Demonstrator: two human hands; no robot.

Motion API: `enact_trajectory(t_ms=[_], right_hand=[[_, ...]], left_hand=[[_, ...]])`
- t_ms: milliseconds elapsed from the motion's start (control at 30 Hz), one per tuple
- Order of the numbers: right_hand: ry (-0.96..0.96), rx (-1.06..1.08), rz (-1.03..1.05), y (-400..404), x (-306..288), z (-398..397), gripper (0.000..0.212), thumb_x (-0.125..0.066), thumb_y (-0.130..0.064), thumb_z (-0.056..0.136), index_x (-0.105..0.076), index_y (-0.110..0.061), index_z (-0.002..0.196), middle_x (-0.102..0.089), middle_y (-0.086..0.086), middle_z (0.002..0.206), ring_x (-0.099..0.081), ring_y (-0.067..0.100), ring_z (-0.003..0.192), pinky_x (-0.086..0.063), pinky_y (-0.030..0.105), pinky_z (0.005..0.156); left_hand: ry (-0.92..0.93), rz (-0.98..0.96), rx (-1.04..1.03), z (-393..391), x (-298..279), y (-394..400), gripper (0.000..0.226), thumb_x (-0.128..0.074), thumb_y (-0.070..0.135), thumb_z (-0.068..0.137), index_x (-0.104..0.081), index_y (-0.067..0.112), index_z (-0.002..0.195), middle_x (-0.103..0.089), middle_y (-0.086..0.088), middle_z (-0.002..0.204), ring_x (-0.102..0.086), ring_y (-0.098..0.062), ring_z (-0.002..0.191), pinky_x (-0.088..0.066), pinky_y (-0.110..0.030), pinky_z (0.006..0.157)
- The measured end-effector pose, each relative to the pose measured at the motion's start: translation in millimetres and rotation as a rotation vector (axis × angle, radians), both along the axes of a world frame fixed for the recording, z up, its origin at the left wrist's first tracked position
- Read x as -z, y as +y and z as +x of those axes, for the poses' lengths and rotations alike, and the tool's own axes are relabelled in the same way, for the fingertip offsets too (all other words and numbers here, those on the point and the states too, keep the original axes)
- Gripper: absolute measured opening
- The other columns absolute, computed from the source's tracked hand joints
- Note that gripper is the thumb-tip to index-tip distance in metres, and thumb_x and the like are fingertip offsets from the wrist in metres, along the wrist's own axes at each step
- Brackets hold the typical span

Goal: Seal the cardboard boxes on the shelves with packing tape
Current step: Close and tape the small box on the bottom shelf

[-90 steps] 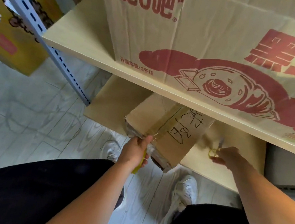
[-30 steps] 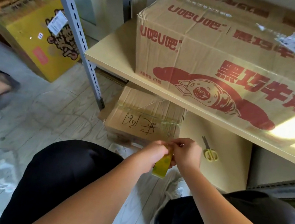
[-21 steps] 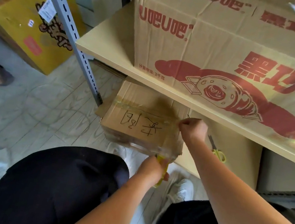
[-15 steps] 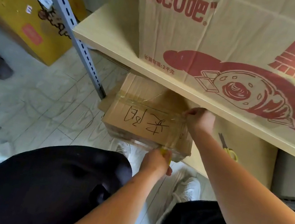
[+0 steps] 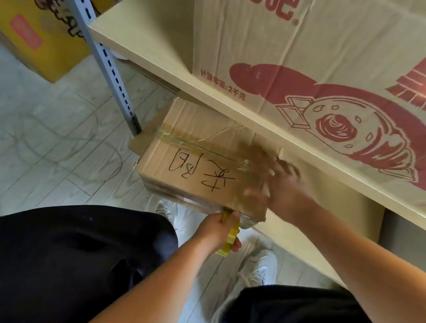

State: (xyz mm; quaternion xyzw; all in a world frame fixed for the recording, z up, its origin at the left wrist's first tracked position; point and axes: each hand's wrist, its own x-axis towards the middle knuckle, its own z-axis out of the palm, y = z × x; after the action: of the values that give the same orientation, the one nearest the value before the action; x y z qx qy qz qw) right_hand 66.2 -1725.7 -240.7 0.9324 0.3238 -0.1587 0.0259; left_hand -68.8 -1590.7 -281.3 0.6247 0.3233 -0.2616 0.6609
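Pressing flat w/ R hand (image 5: 283,190) on box (image 5: 193,172) top – fingers spread; tape roll (image 5: 229,233) gripped in L hand (image 5: 218,230) just below the near edge.

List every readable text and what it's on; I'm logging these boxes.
"计量称重: 2千克": big box, lower front.
Red brand lettering, upside down, with ®: big box, top; partly cut off, so I won't spell it.
Large red characters: big box, right edge; cropped, unreadable.
Two handwritten black characters, upside down: small box; scrawled, not surely readable.
White label and dark print: yellow box; too blurred.
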Motion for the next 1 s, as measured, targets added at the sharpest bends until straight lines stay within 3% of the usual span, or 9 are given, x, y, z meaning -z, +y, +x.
enact_trajectory(t_ms=[67, 200, 400, 567, 667, 733, 833, 900, 1000], right_hand=[[0.143, -0.134, -0.015, -14, 12, -20, 0.109, -0.006, -0.094, 0.073, 0.006, -0.024, 0.156, 0.014, 0.006, 0.164, -0.018, 0.039, 0.148, -0.034, 0.055, 0.112], [0.092, -0.128, -0.046, -17, 28, -35, 0.096, -0.036, -0.069, 0.092, 0.014, -0.017, 0.155, 0.034, 0.010, 0.157, -0.066, 0.032, 0.091, -0.055, 0.038, 0.072], [-0.237, -0.369, 0.059, -22, 49, -31, 0.073, -0.032, -0.051, 0.099, -0.049, 0.009, 0.137, -0.039, 0.033, 0.146, -0.048, 0.027, 0.033, -0.040, 0.029, 0.027], [-0.153, -0.257, 0.187, -18, 35, -30, 0.071, -0.025, -0.052, 0.099, -0.043, 0.000, 0.145, -0.033, 0.017, 0.156, -0.066, 0.032, 0.057, -0.055, 0.038, 0.043], [-0.010, -0.073, 0.194, -2, 6, -30, 0.071, -0.029, -0.056, 0.099, -0.028, -0.012, 0.154, -0.015, 0.004, 0.164, -0.068, 0.035, 0.101, -0.059, 0.044, 0.076], [0.082, 0.033, 0.263, 5, -19, -32, 0.065, -0.038, -0.050, 0.100, -0.033, -0.012, 0.152, -0.024, 0.003, 0.162, -0.054, 0.032, 0.127, -0.050, 0.040, 0.096], [0.162, 0.111, 0.438, -2, -46, -32, 0.041, -0.046, -0.038, 0.102, -0.060, -0.004, 0.123, -0.061, 0.012, 0.128, -0.059, 0.032, 0.113, -0.043, 0.026, 0.089], [0.210, 0.191, 0.538, -11, -53, -31, 0.038, -0.048, -0.041, 0.101, -0.063, -0.006, 0.099, -0.068, 0.011, 0.099, -0.064, 0.030, 0.091, -0.051, 0.037, 0.082], [0.270, 0.350, 0.595, -16, -54, -26, 0.037, -0.052, -0.039, 0.099, -0.066, -0.005, 0.098, -0.069, 0.014, 0.095, -0.065, 0.032, 0.088, -0.054, 0.055, 0.082]], left_hand=[[-0.031, 0.009, -0.035, -4, -1, -3, 0.037, -0.042, 0.042, 0.104, -0.057, 0.008, 0.100, -0.066, -0.004, 0.062, -0.062, -0.013, 0.048, -0.050, -0.019, 0.055], [-0.124, -0.083, -0.075, -25, 4, -12, 0.021, -0.045, 0.029, 0.105, -0.055, 0.013, 0.095, -0.062, -0.013, 0.077, -0.060, -0.011, 0.054, -0.050, -0.016, 0.057], [-0.088, 0.012, 0.011, -17, 44, 2, 0.040, -0.051, 0.037, 0.102, -0.058, 0.006, 0.078, -0.067, -0.014, 0.061, -0.062, -0.027, 0.055, -0.056, -0.046, 0.077], [-0.131, -0.005, -0.040, -20, 31, -5, 0.027, -0.050, 0.043, 0.100, -0.055, 0.018, 0.091, -0.067, -0.013, 0.066, -0.062, -0.021, 0.060, -0.052, -0.028, 0.071], [-0.193, -0.040, -0.108, -33, 2, -1, 0.029, -0.052, 0.037, 0.086, -0.055, 0.019, 0.108, -0.070, -0.013, 0.072, -0.066, -0.024, 0.068, -0.052, -0.031, 0.080], [-0.272, -0.052, -0.153, -38, -21, 5, 0.018, -0.053, 0.026, 0.091, -0.058, 0.013, 0.101, -0.070, -0.014, 0.069, -0.066, -0.029, 0.066, -0.053, -0.040, 0.080], [-0.311, 0.019, -0.124, -47, -45, 21, 0.026, -0.053, 0.027, 0.101, -0.059, 0.010, 0.083, -0.068, -0.012, 0.060, -0.063, -0.027, 0.053, -0.051, -0.036, 0.064], [-0.220, 0.166, 0.005, -61, -50, 35, 0.040, -0.053, 0.041, 0.100, -0.060, 0.010, 0.074, -0.066, -0.013, 0.055, -0.060, -0.025, 0.047, -0.046, -0.030, 0.052], [-0.110, 0.252, 0.111, -81, -40, 44, 0.049, -0.052, 0.045, 0.100, -0.060, 0.014, 0.064, -0.062, -0.012, 0.050, -0.056, -0.021, 0.042, -0.039, -0.023, 0.042]])
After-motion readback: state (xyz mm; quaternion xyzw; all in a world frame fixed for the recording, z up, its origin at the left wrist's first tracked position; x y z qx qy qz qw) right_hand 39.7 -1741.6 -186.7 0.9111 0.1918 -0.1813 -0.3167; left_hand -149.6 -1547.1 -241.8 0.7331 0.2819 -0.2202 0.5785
